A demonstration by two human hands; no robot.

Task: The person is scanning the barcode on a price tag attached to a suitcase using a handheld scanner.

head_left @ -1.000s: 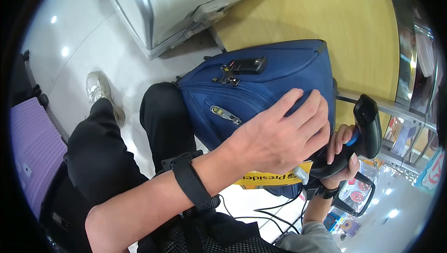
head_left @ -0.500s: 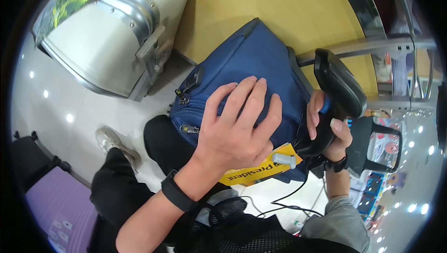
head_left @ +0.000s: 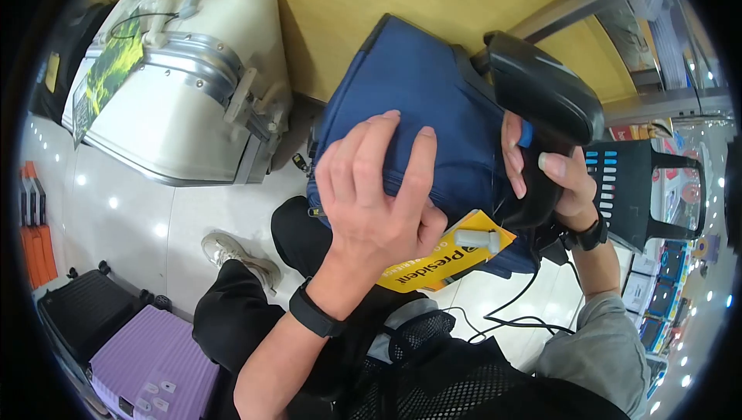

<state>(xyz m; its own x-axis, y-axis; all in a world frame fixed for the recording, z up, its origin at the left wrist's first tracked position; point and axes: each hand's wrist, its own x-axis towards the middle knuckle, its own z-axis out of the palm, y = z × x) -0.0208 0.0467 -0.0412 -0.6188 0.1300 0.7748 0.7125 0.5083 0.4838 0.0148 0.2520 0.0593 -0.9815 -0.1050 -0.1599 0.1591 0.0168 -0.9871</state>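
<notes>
My left hand (head_left: pixel 379 196) lies back up on a navy blue fabric bag (head_left: pixel 417 72), fingers apart and holding nothing. My right hand (head_left: pixel 568 180) is wrapped round the handle of a black handheld barcode scanner (head_left: pixel 541 88) with a blue trigger. The scanner's head is over the right side of the bag. Below my left hand, a yellow President tag (head_left: pixel 433 269) hangs at the bag's lower edge, with a grey plastic security tag (head_left: pixel 477 240) on it. Zip pulls (head_left: pixel 301 162) show at the bag's left side.
A silvery-white hard suitcase (head_left: pixel 185 119) stands to the left against a yellow wooden panel (head_left: pixel 340 3). Purple (head_left: pixel 154 358) and black suitcases (head_left: pixel 93 304) are at lower left. A black basket (head_left: pixel 630 188) is at right. Black cables (head_left: pixel 518 319) hang below the scanner.
The view has shifted, so the white suitcase and floor show more fully. My left hand has changed its finger spread on the bag. My right hand still grips the scanner.
</notes>
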